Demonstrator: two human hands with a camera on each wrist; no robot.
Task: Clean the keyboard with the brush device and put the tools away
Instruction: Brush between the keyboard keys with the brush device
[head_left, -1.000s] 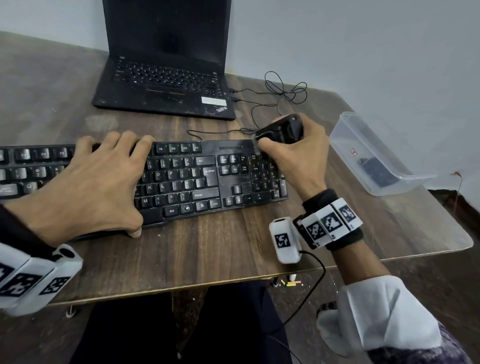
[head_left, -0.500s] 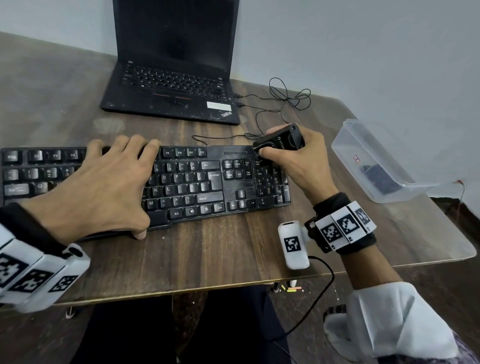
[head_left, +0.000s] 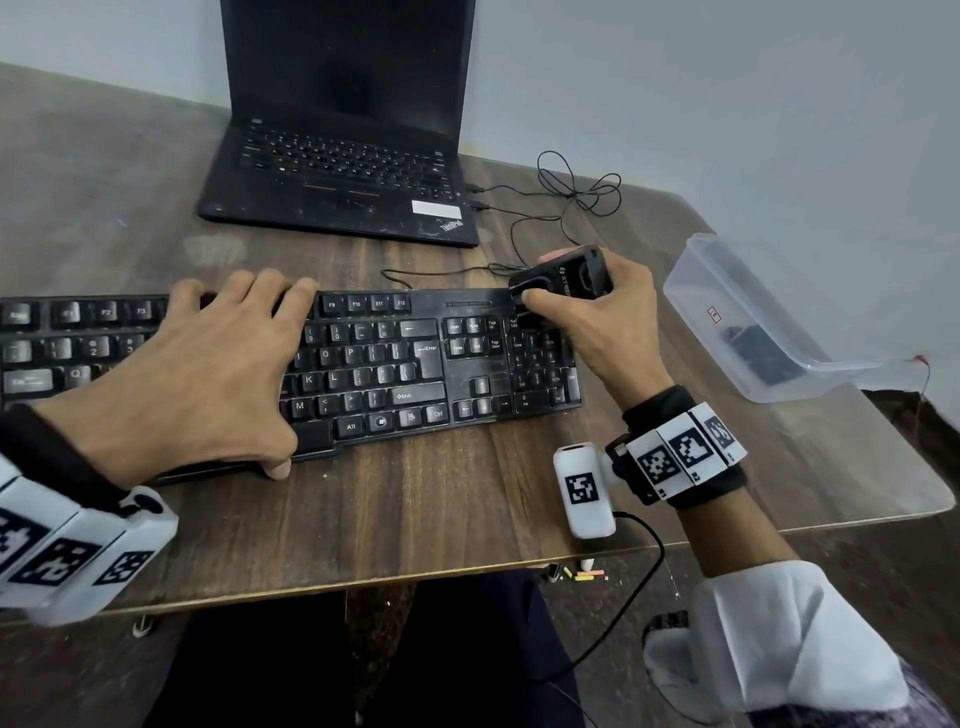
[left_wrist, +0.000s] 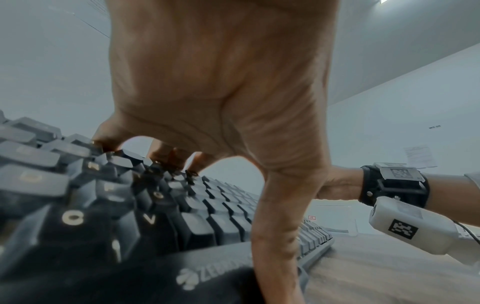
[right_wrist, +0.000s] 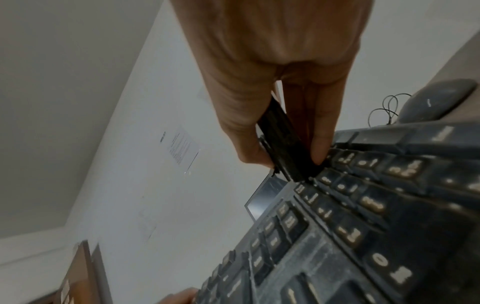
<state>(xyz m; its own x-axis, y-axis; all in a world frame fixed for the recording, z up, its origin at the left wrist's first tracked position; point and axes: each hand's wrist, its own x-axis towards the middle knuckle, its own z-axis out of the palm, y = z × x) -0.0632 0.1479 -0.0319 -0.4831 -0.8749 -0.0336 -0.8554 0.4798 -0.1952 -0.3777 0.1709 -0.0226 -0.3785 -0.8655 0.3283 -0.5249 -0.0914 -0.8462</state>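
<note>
A black keyboard (head_left: 374, 374) lies across the wooden table (head_left: 426, 509). My left hand (head_left: 260, 374) presses down on its left-middle part, fingers spread up to the function row and thumb against the front edge. The left wrist view shows the same hand (left_wrist: 226, 226) arched over the keys (left_wrist: 207, 216). My right hand (head_left: 540, 278) grips a small black brush device (head_left: 576, 275) at the keyboard's far right corner, above the number pad. In the right wrist view, thumb and fingers (right_wrist: 287, 159) pinch the device (right_wrist: 283, 148), whose lower end touches the dusty keys (right_wrist: 363, 226).
A clear plastic box (head_left: 727, 291) with a dark item (head_left: 758, 353) inside stands at the table's right side. An open black laptop (head_left: 343, 176) sits behind the keyboard. Thin black cables (head_left: 576, 192) loop beside it. A grey rounded thing like a mouse (right_wrist: 436, 102) lies beyond the keyboard.
The right hand and the brush device shift only slightly over the number pad's top rows. The left hand stays pressed on the keyboard. The head view has drifted a little.
</note>
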